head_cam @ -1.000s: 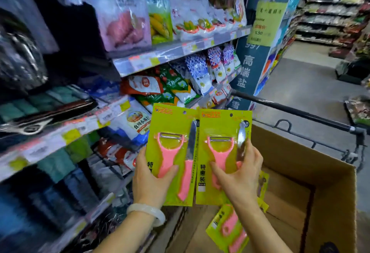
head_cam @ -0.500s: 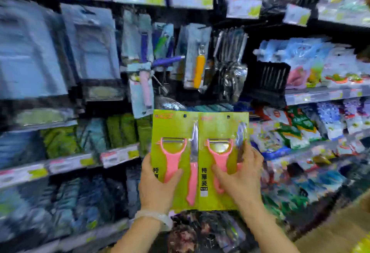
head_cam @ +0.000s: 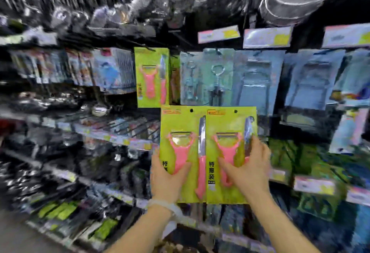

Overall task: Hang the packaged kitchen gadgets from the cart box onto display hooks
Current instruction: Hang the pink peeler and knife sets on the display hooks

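Hung pack [head_cam: 151, 76] on a hook, upper left – flat green card, pink peeler and knife. Left hand [head_cam: 167, 178] grips left pack [head_cam: 182, 152] at its lower edge, thumb across the front. Right hand [head_cam: 247, 169] pinches right pack [head_cam: 230, 152] likewise – cards upright, side by side, hang-holes topmost

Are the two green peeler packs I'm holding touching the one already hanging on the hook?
Apart. The head view shows the left-hand pack and right-hand pack below and right of the hanging pack.

Bare forearms; a pale translucent bangle [head_cam: 168, 206] circles the left wrist.
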Available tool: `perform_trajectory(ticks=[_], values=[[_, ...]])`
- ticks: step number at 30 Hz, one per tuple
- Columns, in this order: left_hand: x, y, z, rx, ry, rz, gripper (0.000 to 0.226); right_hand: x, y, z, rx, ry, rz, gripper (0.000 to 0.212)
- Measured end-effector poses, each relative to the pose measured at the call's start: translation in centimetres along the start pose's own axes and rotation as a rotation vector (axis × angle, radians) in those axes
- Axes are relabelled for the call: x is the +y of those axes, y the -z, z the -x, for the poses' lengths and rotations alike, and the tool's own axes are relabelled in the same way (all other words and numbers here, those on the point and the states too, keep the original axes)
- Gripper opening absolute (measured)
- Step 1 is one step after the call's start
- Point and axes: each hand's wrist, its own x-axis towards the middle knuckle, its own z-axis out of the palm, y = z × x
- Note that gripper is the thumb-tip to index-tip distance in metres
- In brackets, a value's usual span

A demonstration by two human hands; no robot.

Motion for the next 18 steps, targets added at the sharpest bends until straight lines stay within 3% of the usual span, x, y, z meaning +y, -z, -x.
perform_trajectory(ticks=[5,18], values=[[-0.3,6.2,-5.4,0.112,-0.037,-0.026,0.088,-5.5,-7.0,-1.9,-0.118,0.094,-0.087,0.110],[0.9,12.6,-21.9,0.238,-0.188,0.000,0.089,-16.2,-19.7,-12.5,-0.133,0.284,-0.152,0.110]])
